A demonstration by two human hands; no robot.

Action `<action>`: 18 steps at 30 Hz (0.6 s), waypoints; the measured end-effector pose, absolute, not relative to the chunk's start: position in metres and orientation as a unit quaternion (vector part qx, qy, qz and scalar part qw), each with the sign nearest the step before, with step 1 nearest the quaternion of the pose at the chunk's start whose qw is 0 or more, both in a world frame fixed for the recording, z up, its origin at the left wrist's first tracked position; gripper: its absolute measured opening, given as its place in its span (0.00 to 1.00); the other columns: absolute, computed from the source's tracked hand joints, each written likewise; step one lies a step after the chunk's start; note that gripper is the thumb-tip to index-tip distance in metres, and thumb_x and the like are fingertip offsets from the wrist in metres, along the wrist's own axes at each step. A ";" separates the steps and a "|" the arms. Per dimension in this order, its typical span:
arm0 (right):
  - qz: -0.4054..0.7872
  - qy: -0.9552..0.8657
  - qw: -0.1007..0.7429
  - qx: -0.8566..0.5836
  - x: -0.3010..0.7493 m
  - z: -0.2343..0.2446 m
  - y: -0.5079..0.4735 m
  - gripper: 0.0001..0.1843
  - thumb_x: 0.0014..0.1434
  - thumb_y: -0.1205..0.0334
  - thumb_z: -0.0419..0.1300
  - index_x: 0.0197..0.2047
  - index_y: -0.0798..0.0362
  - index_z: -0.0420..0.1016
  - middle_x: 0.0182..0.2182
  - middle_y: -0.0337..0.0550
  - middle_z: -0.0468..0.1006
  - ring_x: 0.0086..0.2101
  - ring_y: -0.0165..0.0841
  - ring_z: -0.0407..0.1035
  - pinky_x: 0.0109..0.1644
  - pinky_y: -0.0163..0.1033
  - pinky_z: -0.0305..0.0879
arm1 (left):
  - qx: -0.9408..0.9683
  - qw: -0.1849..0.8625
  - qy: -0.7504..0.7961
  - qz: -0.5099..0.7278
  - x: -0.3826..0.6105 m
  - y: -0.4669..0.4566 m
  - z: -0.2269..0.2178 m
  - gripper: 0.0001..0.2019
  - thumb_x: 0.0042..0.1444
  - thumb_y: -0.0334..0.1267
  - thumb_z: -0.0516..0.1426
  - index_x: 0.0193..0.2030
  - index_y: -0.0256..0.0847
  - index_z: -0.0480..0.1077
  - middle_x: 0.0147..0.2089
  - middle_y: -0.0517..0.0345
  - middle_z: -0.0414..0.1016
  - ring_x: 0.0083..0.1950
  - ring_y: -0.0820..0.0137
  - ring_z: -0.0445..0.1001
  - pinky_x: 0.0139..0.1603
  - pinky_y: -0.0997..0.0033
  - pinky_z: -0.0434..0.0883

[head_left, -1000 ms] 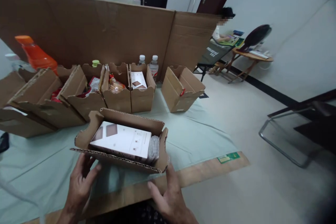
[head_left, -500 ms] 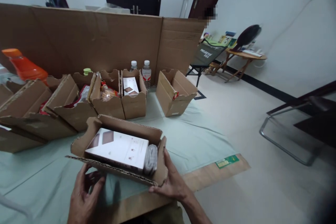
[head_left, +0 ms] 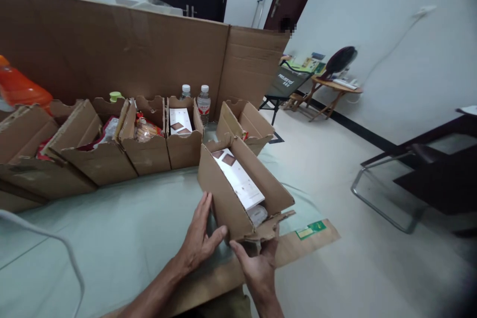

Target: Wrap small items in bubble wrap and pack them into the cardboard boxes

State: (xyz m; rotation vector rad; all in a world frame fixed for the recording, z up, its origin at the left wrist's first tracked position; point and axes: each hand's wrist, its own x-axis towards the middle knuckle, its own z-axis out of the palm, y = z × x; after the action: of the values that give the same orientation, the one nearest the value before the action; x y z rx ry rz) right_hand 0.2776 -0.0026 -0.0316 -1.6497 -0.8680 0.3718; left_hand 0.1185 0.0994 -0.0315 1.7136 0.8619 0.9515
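An open-topped cardboard box (head_left: 224,198) is in front of me, its long side turned away from me and its far end near another box. Inside lie a white carton (head_left: 242,181) with brown squares printed on it and a clear plastic item (head_left: 258,215) that I cannot name. My left hand (head_left: 199,241) rests with fingers stretched against the box's left side, thumb apart. At the near end, below a torn flap (head_left: 269,227), my right hand (head_left: 257,263) grips the box; some fingers are hidden behind it.
Several cardboard boxes (head_left: 151,151) stand in a row, holding packaged goods. Behind them are water bottles (head_left: 203,104), an orange bottle (head_left: 24,84) and a cardboard screen (head_left: 149,54). Another box (head_left: 257,126) stands at the right. A grey cable (head_left: 55,238) crosses the left. Chairs stand beyond the table.
The held box has moved right and away from me and has turned from sideways to lengthwise. My left hand, earlier apart from it, now touches its side. My right hand stays on its near end.
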 end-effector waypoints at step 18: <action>0.187 -0.433 0.600 -0.646 0.258 -0.035 0.031 0.42 0.66 0.59 0.60 0.76 0.43 0.45 0.72 0.58 0.55 0.62 0.45 0.69 0.62 0.54 0.71 | 0.635 0.551 0.362 0.403 0.113 0.122 -0.033 0.35 0.63 0.47 0.59 0.74 0.43 0.57 0.77 0.44 0.57 0.77 0.54 0.57 0.76 0.47 0.56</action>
State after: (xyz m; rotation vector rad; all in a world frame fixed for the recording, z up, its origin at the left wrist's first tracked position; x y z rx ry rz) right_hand 0.2582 0.0310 -0.0347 -1.4976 -1.0032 0.4324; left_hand 0.1130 0.1218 -0.0326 1.5017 0.8556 0.9545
